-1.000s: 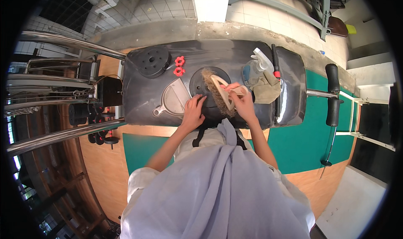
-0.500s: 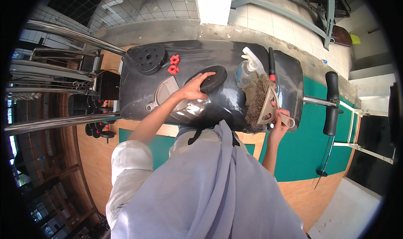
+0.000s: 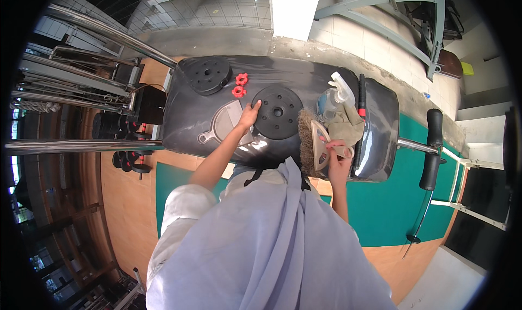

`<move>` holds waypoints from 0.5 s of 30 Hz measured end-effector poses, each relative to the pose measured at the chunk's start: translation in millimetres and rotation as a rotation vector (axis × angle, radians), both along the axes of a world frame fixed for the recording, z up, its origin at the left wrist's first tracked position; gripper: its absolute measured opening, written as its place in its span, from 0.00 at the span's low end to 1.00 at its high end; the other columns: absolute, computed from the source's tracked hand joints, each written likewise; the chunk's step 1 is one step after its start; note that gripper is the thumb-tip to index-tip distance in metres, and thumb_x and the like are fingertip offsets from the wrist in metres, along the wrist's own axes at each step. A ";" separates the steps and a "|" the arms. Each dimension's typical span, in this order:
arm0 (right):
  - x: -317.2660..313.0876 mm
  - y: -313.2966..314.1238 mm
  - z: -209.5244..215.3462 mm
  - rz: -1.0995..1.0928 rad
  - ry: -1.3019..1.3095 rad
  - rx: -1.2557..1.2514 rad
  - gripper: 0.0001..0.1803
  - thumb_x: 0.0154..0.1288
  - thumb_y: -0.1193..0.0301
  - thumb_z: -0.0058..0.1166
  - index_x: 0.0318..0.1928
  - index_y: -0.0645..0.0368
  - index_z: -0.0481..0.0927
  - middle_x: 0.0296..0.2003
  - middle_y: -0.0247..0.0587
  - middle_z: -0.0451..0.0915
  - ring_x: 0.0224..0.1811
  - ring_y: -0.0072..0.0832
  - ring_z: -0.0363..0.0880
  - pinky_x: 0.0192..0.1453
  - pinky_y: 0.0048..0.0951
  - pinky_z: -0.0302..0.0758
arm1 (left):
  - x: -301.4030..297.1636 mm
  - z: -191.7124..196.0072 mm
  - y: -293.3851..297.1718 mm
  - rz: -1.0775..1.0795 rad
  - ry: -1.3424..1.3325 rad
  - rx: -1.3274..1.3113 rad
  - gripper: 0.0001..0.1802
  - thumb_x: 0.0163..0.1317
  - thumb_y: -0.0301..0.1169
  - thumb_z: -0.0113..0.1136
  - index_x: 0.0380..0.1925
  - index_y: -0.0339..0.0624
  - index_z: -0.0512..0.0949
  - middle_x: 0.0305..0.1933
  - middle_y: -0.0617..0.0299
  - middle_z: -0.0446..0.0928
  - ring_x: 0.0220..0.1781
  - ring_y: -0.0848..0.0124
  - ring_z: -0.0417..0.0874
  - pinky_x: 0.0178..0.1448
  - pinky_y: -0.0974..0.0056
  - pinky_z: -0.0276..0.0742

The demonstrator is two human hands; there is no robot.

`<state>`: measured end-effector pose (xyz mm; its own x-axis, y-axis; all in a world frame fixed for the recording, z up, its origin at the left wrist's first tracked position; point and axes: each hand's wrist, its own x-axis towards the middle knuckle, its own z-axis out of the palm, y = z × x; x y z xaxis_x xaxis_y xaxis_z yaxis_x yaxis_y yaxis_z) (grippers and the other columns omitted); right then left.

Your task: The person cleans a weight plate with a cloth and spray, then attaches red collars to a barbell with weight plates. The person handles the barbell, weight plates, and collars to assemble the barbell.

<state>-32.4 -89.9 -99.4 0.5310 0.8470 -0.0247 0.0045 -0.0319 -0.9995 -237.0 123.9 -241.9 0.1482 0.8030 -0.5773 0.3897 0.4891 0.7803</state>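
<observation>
A round black weight plate (image 3: 288,102) with holes lies face up on the padded bench (image 3: 255,70). My left hand (image 3: 250,116) grips its left edge, thumb on top, other fingers partly hidden. The beige handle of a hand brush (image 3: 308,147) is in my right hand (image 3: 340,160); its brown bristles point left, close to the plate. A beige dustpan (image 3: 223,121) lies beside my left hand. Two red star-shaped nuts (image 3: 240,85) sit between that plate and a second black plate (image 3: 204,77) at the bench's far left.
Right of the brush are a clear spray bottle (image 3: 329,103) with a white trigger head, a grey-green cloth (image 3: 346,123) and a black dumbbell bar (image 3: 361,92) with a red collar. Metal machine posts (image 3: 109,35) rise at left; padded rollers (image 3: 433,125) stand at right.
The plate, earlier tilted up in my left hand, now lies flat. My right hand has brought the brush left toward it, uncovering more of the cloth. The view has shifted slightly.
</observation>
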 end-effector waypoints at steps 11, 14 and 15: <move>-55.1 124.3 -35.6 0.282 -1.163 -0.270 0.13 0.58 0.71 0.51 0.46 0.52 0.77 0.42 0.47 0.77 0.27 0.48 0.81 0.32 0.45 0.78 | -19.0 45.9 -10.5 0.117 -0.139 0.234 0.31 0.61 0.36 0.54 0.62 0.36 0.62 0.66 0.48 0.60 0.69 0.58 0.60 0.70 0.59 0.56; -106.5 117.0 -39.6 0.707 -0.930 -0.092 0.09 0.58 0.73 0.51 0.40 0.52 0.75 0.41 0.43 0.77 0.28 0.51 0.79 0.34 0.48 0.77 | -72.2 47.2 -5.3 0.237 -0.234 0.293 0.30 0.61 0.35 0.54 0.62 0.38 0.63 0.66 0.51 0.59 0.69 0.60 0.59 0.70 0.60 0.56; -112.3 119.9 -37.4 0.800 -0.738 -0.030 0.06 0.59 0.73 0.50 0.38 0.52 0.74 0.39 0.44 0.76 0.29 0.52 0.78 0.35 0.48 0.76 | -91.4 42.1 -5.9 0.262 -0.206 0.335 0.29 0.61 0.34 0.54 0.61 0.38 0.63 0.65 0.51 0.61 0.68 0.61 0.61 0.69 0.61 0.57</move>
